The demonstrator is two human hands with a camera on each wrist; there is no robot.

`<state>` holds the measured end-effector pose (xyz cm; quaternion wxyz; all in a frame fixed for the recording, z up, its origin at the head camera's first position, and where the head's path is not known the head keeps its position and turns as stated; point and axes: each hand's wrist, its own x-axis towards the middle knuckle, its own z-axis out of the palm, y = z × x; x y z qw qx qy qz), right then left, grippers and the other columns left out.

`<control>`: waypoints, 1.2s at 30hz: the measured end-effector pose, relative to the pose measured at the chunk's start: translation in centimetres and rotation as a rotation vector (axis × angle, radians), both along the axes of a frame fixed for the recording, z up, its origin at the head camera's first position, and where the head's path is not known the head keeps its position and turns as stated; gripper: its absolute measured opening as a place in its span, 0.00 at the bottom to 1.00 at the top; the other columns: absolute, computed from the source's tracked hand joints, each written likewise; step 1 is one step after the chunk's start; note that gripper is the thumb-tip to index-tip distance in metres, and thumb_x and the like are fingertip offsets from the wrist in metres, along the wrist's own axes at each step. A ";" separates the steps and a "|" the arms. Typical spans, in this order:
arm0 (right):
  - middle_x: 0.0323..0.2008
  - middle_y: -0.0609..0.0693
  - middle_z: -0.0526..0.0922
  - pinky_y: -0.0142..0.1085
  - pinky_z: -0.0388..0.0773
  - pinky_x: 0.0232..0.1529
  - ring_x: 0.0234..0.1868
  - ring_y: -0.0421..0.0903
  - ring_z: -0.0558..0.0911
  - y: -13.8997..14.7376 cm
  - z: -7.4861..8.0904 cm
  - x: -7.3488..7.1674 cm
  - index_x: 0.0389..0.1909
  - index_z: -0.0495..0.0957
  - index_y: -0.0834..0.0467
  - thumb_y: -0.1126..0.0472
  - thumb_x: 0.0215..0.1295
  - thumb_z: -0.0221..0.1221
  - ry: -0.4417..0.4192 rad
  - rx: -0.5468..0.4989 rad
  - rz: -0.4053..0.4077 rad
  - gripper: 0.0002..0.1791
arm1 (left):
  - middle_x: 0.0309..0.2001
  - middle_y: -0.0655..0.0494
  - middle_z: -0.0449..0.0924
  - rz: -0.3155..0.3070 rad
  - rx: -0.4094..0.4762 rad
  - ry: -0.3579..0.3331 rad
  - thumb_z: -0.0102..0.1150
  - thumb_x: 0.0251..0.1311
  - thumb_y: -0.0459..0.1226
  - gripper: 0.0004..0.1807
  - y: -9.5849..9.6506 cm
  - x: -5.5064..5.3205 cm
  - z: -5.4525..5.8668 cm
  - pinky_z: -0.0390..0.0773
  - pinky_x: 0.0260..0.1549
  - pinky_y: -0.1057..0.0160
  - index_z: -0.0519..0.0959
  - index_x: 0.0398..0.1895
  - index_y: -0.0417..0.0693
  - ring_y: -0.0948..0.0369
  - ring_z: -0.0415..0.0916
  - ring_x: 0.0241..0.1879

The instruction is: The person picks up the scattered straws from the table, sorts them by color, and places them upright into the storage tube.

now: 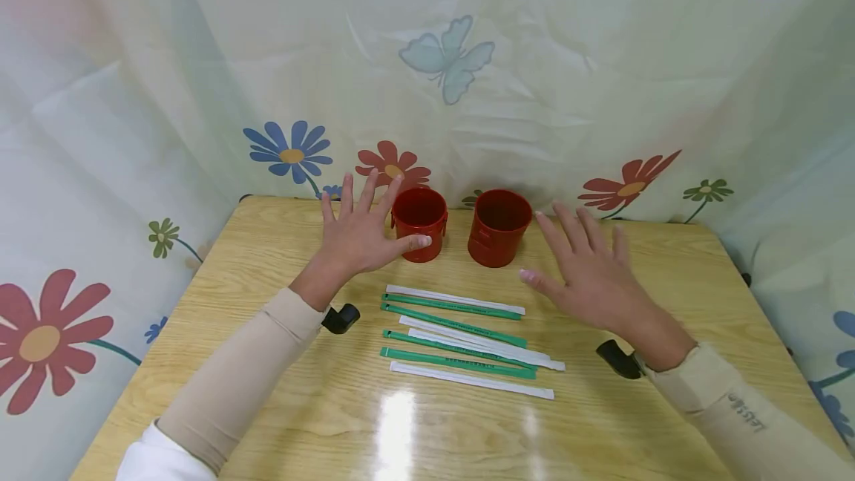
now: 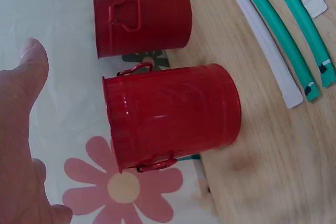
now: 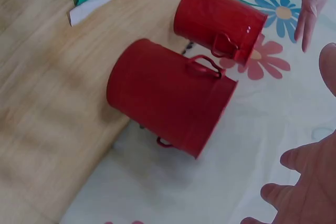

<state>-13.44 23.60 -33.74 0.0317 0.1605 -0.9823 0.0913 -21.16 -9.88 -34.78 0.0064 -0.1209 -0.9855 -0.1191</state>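
Two red metal buckets with small side handles stand upright near the table's back edge: a left bucket (image 1: 421,252) and a right bucket (image 1: 494,243). My left hand (image 1: 357,232) is spread beside the left bucket, its thumb passing in front of that bucket in the head view. Fingers apart, my right hand (image 1: 591,277) hovers to the right of the right bucket. Neither hand holds anything. In front of the buckets lie several slim paper-wrapped straws, some green (image 1: 454,364) and some white (image 1: 470,379). A few of them overlap in the middle.
The wood-grain table (image 1: 320,407) reflects light near its front. Behind it and at both sides hangs a pale curtain (image 1: 534,36) printed with flowers and a butterfly. Small black devices, a left one (image 1: 341,318) and a right one (image 1: 619,359), sit at my wrists.
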 end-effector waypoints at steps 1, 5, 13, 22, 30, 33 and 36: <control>0.80 0.56 0.38 0.77 0.33 0.66 0.79 0.65 0.37 0.0 -0.1 0.0 0.80 0.40 0.48 0.30 0.67 0.49 -0.004 -0.001 0.001 0.49 | 0.81 0.55 0.29 0.001 0.001 -0.002 0.39 0.46 0.81 0.57 0.0 0.0 -0.1 0.25 0.69 0.27 0.28 0.76 0.80 0.40 0.21 0.79; 0.80 0.55 0.37 0.78 0.34 0.65 0.79 0.66 0.37 -0.2 -0.8 0.1 0.80 0.38 0.47 0.29 0.67 0.48 -0.010 -0.005 0.012 0.50 | 0.81 0.55 0.30 0.004 0.004 -0.002 0.39 0.46 0.82 0.57 0.2 -0.1 -0.3 0.25 0.70 0.28 0.28 0.76 0.79 0.40 0.21 0.79; 0.80 0.55 0.40 0.78 0.37 0.64 0.78 0.66 0.42 -0.5 -2.1 0.4 0.80 0.39 0.47 0.31 0.67 0.50 0.018 -0.010 0.041 0.50 | 0.81 0.53 0.32 -0.013 0.049 -0.006 0.43 0.46 0.80 0.58 0.6 -0.3 -1.3 0.30 0.73 0.31 0.31 0.77 0.77 0.41 0.24 0.79; 0.80 0.58 0.40 0.77 0.37 0.65 0.78 0.66 0.41 -0.7 -3.2 0.6 0.79 0.41 0.50 0.31 0.66 0.52 -0.025 -0.071 0.033 0.51 | 0.81 0.50 0.35 -0.016 0.142 -0.028 0.48 0.47 0.78 0.60 0.7 -1.1 -2.5 0.41 0.74 0.33 0.34 0.79 0.71 0.39 0.31 0.79; 0.78 0.59 0.47 0.75 0.41 0.67 0.77 0.65 0.45 -0.9 -4.8 0.4 0.78 0.47 0.51 0.30 0.60 0.58 -0.049 -0.154 0.003 0.54 | 0.81 0.56 0.41 -0.084 0.463 0.029 0.66 0.44 0.69 0.66 0.7 -2.9 -4.0 0.62 0.70 0.40 0.40 0.80 0.56 0.50 0.42 0.80; 0.77 0.62 0.51 0.74 0.46 0.67 0.76 0.66 0.49 -0.9 -5.4 0.4 0.77 0.51 0.54 0.33 0.59 0.61 -0.052 -0.181 0.006 0.53 | 0.80 0.58 0.45 -0.098 0.579 0.012 0.70 0.43 0.66 0.67 0.5 -3.4 -4.7 0.68 0.67 0.41 0.40 0.80 0.57 0.52 0.47 0.79; 0.76 0.63 0.52 0.72 0.52 0.67 0.75 0.67 0.51 -0.8 -5.9 0.3 0.76 0.54 0.57 0.36 0.60 0.62 -0.105 -0.257 0.015 0.50 | 0.79 0.56 0.50 -0.108 0.650 0.015 0.74 0.43 0.61 0.65 0.2 -3.8 -5.4 0.71 0.65 0.42 0.42 0.80 0.59 0.51 0.52 0.77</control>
